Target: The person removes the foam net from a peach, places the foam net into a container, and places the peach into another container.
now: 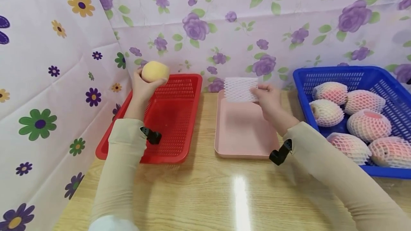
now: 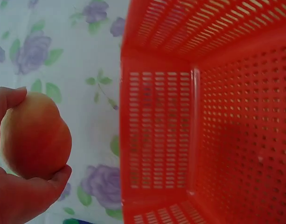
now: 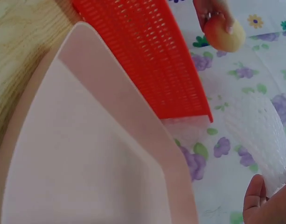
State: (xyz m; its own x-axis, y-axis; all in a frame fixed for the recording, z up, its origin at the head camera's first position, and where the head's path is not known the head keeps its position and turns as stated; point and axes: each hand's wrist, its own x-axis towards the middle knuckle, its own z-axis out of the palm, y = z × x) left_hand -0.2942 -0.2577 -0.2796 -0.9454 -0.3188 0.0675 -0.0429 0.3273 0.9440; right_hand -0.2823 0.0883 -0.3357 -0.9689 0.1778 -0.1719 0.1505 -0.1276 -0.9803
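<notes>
My left hand (image 1: 143, 86) grips a yellow and red peach (image 1: 155, 71) above the far left part of a red plastic basket (image 1: 184, 158). In the left wrist view the peach (image 2: 36, 135) shows a red blush, with fingers and thumb curled round it. My right hand (image 1: 269, 103) pinches a white foam net sleeve (image 1: 240, 89) by its right end, over the far edge of a pink tray (image 1: 247, 131). The foam net (image 3: 259, 133) hangs flat with nothing inside it in the right wrist view.
On the right stands a blue plastic basket (image 1: 302, 92) with several peaches (image 1: 369, 124) in white foam nets. All containers rest on a wooden table (image 1: 205, 195). Flowered cloth (image 1: 196, 45) covers the wall behind and the left side.
</notes>
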